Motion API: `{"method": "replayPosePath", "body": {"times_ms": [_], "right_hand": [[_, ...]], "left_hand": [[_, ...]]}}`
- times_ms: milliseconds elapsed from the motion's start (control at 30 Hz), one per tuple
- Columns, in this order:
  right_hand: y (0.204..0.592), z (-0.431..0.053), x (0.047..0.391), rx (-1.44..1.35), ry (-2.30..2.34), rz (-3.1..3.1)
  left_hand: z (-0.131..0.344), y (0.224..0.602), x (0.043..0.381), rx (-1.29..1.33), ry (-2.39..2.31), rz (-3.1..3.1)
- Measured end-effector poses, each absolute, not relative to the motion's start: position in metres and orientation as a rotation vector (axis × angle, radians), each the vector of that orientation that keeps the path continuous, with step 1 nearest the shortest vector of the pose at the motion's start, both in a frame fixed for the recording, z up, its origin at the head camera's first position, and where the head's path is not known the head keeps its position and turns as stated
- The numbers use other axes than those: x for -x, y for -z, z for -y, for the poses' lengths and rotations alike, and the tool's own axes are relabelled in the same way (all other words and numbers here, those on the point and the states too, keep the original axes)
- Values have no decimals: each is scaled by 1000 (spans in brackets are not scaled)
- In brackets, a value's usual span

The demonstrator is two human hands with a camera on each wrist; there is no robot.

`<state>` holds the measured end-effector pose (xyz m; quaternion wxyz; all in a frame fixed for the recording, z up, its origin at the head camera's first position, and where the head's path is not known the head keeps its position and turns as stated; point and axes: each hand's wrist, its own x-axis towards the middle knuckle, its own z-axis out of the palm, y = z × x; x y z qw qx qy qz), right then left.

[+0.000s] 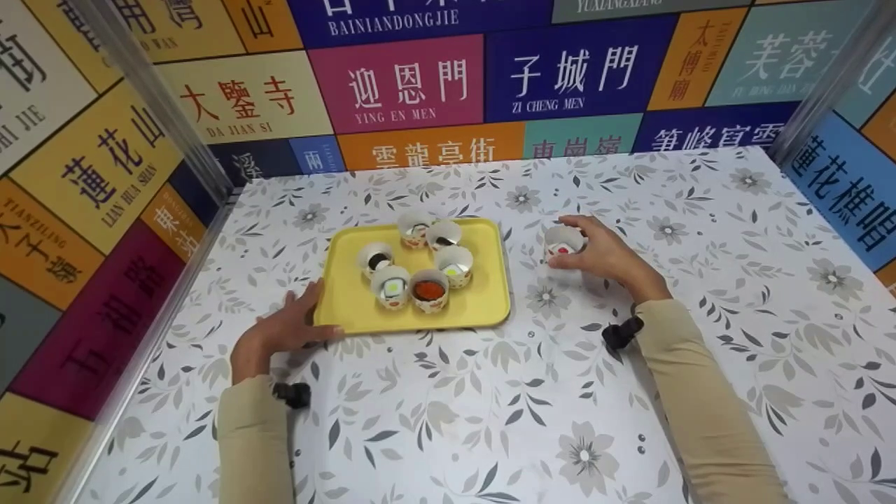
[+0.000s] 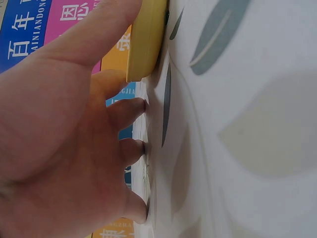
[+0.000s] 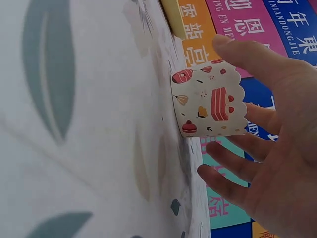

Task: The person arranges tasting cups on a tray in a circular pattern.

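Note:
A yellow tray (image 1: 483, 280) lies on the table, bearing several small paper cups with different contents, among them a cup (image 1: 429, 291) with something orange-red inside. My left hand (image 1: 297, 322) rests at the tray's near left corner, its thumb along the near edge and its other fingers spread by the left side. In the left wrist view those fingertips (image 2: 139, 147) come down at the table. Right of the tray, my right hand (image 1: 605, 252) holds a paper cup (image 3: 208, 101) printed with cakes and fruit, thumb on one side and fingers on the other. Something red shows inside it.
The table (image 1: 448, 420) has a white cover with grey leaves and flowers. Colourful sign panels (image 1: 395, 84) with Chinese writing stand behind and along both sides. A black wrist device (image 1: 621, 334) sits at the right sleeve, and a similar one (image 1: 291, 395) at the left.

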<state>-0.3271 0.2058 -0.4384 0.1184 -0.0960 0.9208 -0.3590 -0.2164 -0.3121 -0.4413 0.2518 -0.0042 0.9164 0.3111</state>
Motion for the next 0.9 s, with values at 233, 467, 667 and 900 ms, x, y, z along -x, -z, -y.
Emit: {"method": "replayPosePath", "body": {"times_ms": [233, 467, 667, 900], "right_hand": [[442, -200, 329, 287, 995, -2703], [444, -200, 329, 274, 1003, -2709], [443, -202, 328, 268, 1038, -2712], [444, -202, 328, 262, 1070, -2719]], "left_hand": [[312, 441, 216, 16, -848, -2489], [311, 441, 215, 18, -834, -2493], [311, 441, 215, 9, -842, -2497], [310, 440, 216, 35, -828, -2500]]}}
